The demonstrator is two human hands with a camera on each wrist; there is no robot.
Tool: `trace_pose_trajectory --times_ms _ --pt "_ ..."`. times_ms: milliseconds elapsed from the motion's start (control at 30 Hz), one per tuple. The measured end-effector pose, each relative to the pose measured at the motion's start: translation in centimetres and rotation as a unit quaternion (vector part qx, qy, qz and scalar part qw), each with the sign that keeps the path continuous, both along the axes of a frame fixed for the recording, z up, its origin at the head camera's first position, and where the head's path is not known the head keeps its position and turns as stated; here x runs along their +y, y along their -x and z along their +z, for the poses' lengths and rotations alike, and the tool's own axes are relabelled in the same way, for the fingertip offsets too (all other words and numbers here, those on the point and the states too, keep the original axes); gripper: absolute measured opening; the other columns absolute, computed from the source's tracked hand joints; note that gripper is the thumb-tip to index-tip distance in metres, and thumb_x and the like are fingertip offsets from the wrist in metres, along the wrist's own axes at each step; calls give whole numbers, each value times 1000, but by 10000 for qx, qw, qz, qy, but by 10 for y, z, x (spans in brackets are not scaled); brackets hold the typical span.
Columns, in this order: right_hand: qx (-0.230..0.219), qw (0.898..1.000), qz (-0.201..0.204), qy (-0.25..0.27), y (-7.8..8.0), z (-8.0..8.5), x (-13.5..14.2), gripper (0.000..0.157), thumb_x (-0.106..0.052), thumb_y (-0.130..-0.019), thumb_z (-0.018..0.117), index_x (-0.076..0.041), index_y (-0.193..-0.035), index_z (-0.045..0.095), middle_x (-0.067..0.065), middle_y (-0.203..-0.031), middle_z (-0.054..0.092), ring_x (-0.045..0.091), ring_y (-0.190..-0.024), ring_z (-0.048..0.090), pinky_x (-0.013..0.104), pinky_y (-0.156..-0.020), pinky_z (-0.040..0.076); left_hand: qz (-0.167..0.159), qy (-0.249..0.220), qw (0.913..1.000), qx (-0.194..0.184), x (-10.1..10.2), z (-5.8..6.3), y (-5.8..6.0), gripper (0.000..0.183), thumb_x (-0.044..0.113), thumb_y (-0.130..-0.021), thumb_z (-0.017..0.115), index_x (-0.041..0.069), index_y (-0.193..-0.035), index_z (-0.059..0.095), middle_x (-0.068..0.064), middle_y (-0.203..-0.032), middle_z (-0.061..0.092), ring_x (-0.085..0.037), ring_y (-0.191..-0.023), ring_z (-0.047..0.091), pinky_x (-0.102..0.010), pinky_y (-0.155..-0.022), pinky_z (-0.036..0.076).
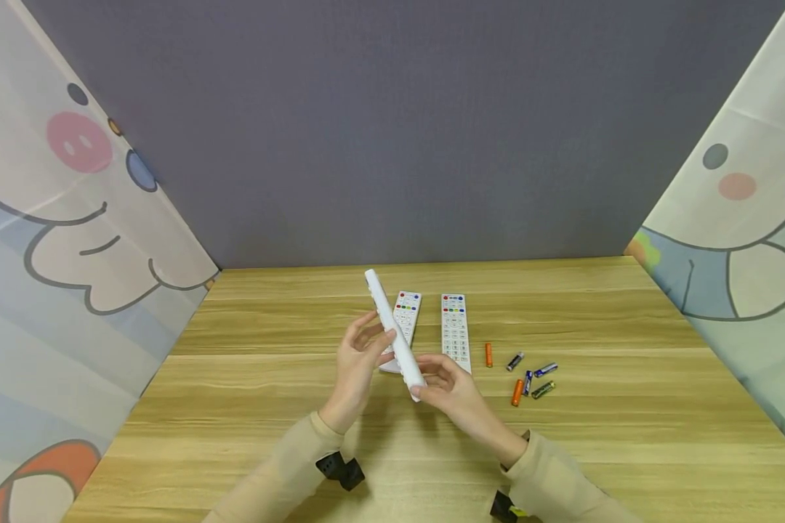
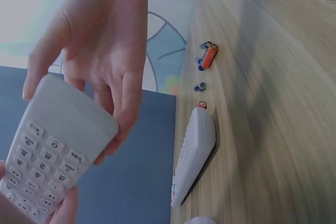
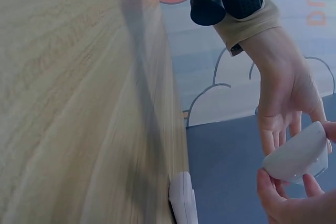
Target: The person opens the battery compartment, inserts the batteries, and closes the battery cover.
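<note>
A white remote control [image 1: 382, 305] is held up above the table, tilted and seen from its edge in the head view. My left hand [image 1: 356, 367] grips it around the middle, thumb on one side and fingers on the other. At its lower end, my right hand [image 1: 456, 396] pinches it between thumb and fingers. The left wrist view shows its button face [image 2: 68, 124], with the right hand [image 2: 107, 40] at the blank end. In the right wrist view the left hand [image 3: 286, 82] reaches down to the remote [image 3: 296, 156]. Its back is mostly out of sight.
On the table [image 1: 248, 407] lie two more white remotes, one [image 1: 408, 309] partly behind the held one and another [image 1: 454, 327] to its right. Farther right are orange batteries [image 1: 517, 392] and several dark or blue batteries [image 1: 546, 370]. A grey panel [image 1: 392, 131] stands behind.
</note>
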State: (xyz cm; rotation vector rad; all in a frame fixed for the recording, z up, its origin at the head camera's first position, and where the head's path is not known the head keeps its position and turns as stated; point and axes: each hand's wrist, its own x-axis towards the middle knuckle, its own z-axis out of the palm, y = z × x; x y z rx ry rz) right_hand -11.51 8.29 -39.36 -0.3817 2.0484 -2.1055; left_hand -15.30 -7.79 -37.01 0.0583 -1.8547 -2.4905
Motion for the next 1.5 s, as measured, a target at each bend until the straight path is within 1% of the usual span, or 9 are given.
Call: trace_pose_trajectory --times_ms 167,333,467,800,900,1033,1133,1300,1500 --pt "-111 9999 -21 57 -2 0 1 48 -8 -79 64 3 -121 44 24 -115 49 32 -103 52 26 -81 49 -56 -9 10000 31 -1 -1 -1 46 3 -80 61 1 -122 44 -16 -111 51 -15 -83 59 -33 -76 52" --pt "-254 9996 -31 70 -4 1 4 49 -10 -78 66 1 -121 46 23 -115 50 31 -102 53 28 -80 50 34 70 9998 169 -2 -1 0 42 8 -81 62 -4 -117 46 -14 -110 51 -16 -88 57 -38 -83 49" --pt "-264 9996 -47 -9 -6 1 7 48 -11 -77 66 -1 -121 47 22 -116 50 30 -102 53 28 -81 50 115 112 9997 157 -3 1 2 40 9 -81 62 -6 -115 47 -13 -107 52 -16 -90 56 -36 -84 49" --pt "237 9995 -49 -179 -8 2 12 47 -8 -76 67 3 -118 48 21 -114 51 27 -100 53 24 -85 47 220 -33 9997 132 -10 12 4 45 6 -80 63 -3 -121 44 -15 -110 53 -15 -92 57 -38 -86 47" --pt "309 9988 -108 -354 -9 3 14 47 -9 -75 68 2 -117 49 19 -113 52 25 -100 53 24 -85 47 232 -95 9997 33 -12 16 4 45 7 -81 63 0 -121 44 -15 -111 52 -17 -93 57 -38 -87 47" --pt "530 9959 -268 -680 -9 3 15 46 -10 -74 69 1 -114 51 16 -112 54 25 -99 53 23 -86 46 119 -166 9997 -102 -14 20 3 49 8 -82 61 1 -126 41 -17 -112 50 -18 -91 58 -39 -89 45" --pt "719 9927 -378 -888 -10 3 16 45 -10 -73 70 0 -113 53 16 -111 54 26 -99 53 25 -86 46 26 -247 9995 -190 -16 22 3 50 7 -83 59 1 -128 38 -17 -110 52 -17 -87 59 -36 -86 47" --pt "806 9881 -513 -1204 -13 3 18 44 -12 -72 72 -3 -111 54 14 -112 54 27 -98 54 26 -85 46 -63 -331 9990 -301 -18 24 2 49 4 -84 57 -1 -128 37 -15 -106 56 -16 -85 61 -33 -82 50" --pt "933 9803 -716 -1588 -15 5 19 44 -11 -69 73 -6 -110 56 12 -109 56 27 -95 55 39 -85 46 -197 -196 9986 -448 -20 25 1 48 8 -87 53 -1 -130 33 -22 -115 51 -16 -84 61 -34 -82 50"
